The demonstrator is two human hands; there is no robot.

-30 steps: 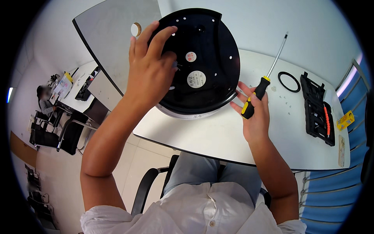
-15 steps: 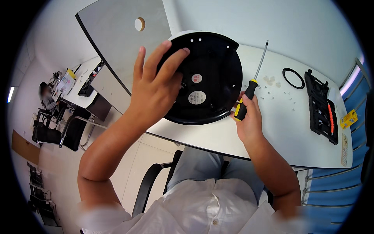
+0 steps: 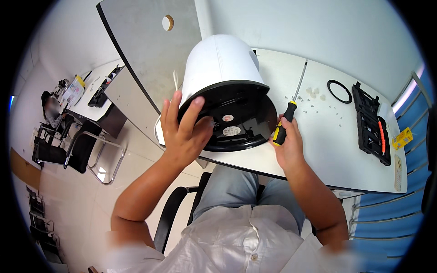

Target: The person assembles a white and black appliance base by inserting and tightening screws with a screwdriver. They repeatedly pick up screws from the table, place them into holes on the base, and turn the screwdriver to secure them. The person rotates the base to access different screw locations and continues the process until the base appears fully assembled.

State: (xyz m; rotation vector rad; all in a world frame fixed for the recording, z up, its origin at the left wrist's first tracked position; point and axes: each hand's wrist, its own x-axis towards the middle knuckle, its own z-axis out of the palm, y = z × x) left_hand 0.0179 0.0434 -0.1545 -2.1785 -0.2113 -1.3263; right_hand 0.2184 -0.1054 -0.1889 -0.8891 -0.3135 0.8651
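Our left hand had its fingers spread at the left edge of the black base; we could not tell whether they clamped it. Our right hand was wrapped round the screwdriver, near the base's right rim. The white housing leaned away above the desk, underside toward us. We judged it bulky but fairly light, stiff, slick-walled, and best taken by opposite rims. Small loose parts, a black ring and an open tool case lay rightward; far left, a person sat near black chairs.
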